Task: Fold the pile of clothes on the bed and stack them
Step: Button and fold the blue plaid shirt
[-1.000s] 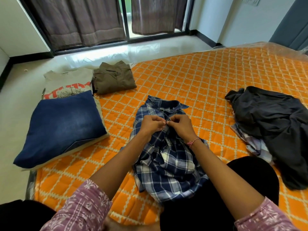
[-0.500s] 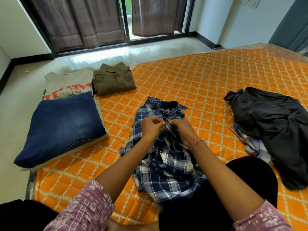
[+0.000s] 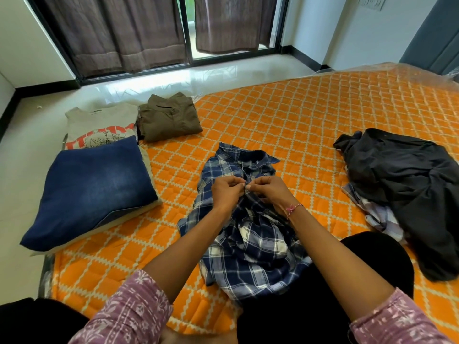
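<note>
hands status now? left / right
Left hand: closed, pinching the front edge of the plaid shirt just below the collar.
Right hand: closed, pinching the same shirt's front opposite the left.

An orange quilted mattress [image 3: 310,115] with a cream diamond pattern fills most of the frame, with a pale glossy floor [image 3: 22,155] along its left and top. A blue plaid shirt [image 3: 248,244] lies rumpled at centre. At right, a heap of dark clothing [image 3: 409,184] sits over a pale checked garment [image 3: 377,214]. At upper left lie a folded olive shirt [image 3: 169,117], a grey printed tee [image 3: 101,125] and folded blue jeans [image 3: 92,189].
</note>
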Demonstrator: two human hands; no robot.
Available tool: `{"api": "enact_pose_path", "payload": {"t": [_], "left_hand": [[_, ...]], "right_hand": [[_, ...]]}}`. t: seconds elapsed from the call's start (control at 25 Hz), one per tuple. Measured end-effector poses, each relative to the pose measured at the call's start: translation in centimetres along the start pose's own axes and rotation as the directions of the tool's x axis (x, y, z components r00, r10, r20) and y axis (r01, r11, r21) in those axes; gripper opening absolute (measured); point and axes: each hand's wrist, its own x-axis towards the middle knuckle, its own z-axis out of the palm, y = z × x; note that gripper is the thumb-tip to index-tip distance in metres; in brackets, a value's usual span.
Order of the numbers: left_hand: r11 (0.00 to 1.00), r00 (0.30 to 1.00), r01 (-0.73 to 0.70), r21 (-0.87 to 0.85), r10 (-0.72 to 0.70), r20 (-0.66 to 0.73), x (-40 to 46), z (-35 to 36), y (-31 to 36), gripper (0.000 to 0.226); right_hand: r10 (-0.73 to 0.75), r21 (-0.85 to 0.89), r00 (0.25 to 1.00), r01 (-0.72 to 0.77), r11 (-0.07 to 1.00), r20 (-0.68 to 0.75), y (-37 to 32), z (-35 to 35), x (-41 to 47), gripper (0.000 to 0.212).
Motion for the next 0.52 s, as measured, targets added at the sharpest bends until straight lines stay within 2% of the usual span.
{"api": "enact_pose_path", "payload": {"t": [0.16,0.28,0.36,0.44,0.52], "left_hand": [[0.985,0.996,0.081,-0.154,-0.084,-0.018,-0.1,0.3,0.0,0.007],[0.976,0.992,0.126,-0.18,-0.128,0.005,-0.1,0.3,-0.1,0.01],[0.962,0.985,0.169,-0.213,-0.172,0.004,0.2,0.3,-0.1,0.014],[0.942,0.979,0.2,-0.268,-0.206,0.006,0.4,0.2,-0.2,0.017],[0.95,0.982,0.189,-0.247,-0.19,0.021,0.4,0.1,-0.2,0.017]], "right_hand": [[-0.212,-0.386,0.966,0.141,0.912,-0.15,0.3,1.3,0.3,0.009],[-0.298,-0.536,0.94,0.169,0.827,-0.165,0.7,2.3,0.3,0.005],[-0.308,-0.536,0.937,0.176,0.826,-0.166,0.9,2.4,0.3,0.004],[-0.268,-0.447,0.947,0.165,0.879,-0.178,1.1,2.0,0.4,0.006],[-0.197,-0.346,0.966,0.129,0.929,-0.167,1.1,1.6,0.4,0.009]]}}
